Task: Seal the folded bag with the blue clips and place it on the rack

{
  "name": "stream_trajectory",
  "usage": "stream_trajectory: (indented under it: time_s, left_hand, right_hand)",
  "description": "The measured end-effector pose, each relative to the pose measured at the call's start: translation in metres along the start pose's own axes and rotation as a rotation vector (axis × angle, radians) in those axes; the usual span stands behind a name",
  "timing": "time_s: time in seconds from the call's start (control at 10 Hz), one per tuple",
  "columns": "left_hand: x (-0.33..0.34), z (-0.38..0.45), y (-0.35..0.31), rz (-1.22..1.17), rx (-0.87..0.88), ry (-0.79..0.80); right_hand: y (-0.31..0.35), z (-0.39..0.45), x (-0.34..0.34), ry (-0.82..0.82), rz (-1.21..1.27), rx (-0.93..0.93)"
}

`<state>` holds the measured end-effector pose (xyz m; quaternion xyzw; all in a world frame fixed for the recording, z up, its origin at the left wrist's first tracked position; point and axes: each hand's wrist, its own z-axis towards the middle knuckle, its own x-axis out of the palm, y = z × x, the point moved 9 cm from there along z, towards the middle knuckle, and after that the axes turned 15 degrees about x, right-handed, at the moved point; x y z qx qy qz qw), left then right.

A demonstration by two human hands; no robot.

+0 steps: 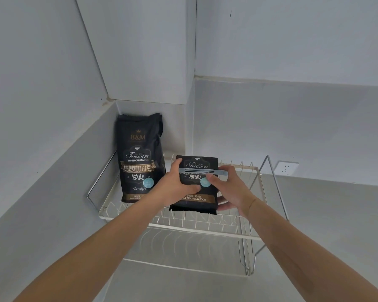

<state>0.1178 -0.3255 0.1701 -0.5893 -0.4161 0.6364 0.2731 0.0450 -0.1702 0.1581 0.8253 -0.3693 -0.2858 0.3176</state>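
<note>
A black folded coffee bag (196, 203) is held upright over the top tier of a white wire rack (205, 225). A long blue-grey clip (202, 171) runs across the bag's folded top. My left hand (177, 185) grips the bag's left side, thumb on its front. My right hand (229, 188) holds the right side, thumb just under the clip and fingers behind the bag. The bag's bottom edge is level with the rack's tines; whether it rests on them I cannot tell.
A taller, unfolded black coffee bag (140, 158) stands on the rack's left end, in the wall corner. The rack has a lower tier (183, 247) and metal side frames (275, 184). A wall socket (286, 167) is at right. Grey walls close in at left and behind.
</note>
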Motion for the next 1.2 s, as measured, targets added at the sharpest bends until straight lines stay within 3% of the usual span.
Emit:
stream_trajectory:
  time_s: [0.5, 0.9, 1.1, 1.2]
  left_hand:
    - [0.006, 0.007, 0.009, -0.032, -0.059, 0.079]
    - [0.006, -0.003, 0.012, -0.111, 0.005, -0.036]
    - [0.005, -0.007, 0.012, -0.087, 0.007, -0.058]
    - [-0.004, -0.019, 0.004, -0.015, 0.040, -0.148]
  right_hand:
    - [-0.005, 0.010, 0.002, 0.023, 0.019, 0.005]
    - [-0.003, 0.000, 0.000, -0.078, -0.059, -0.053]
    - [-0.002, -0.006, 0.000, -0.105, -0.097, -0.081]
    - [0.000, -0.017, -0.009, -0.171, -0.202, -0.142]
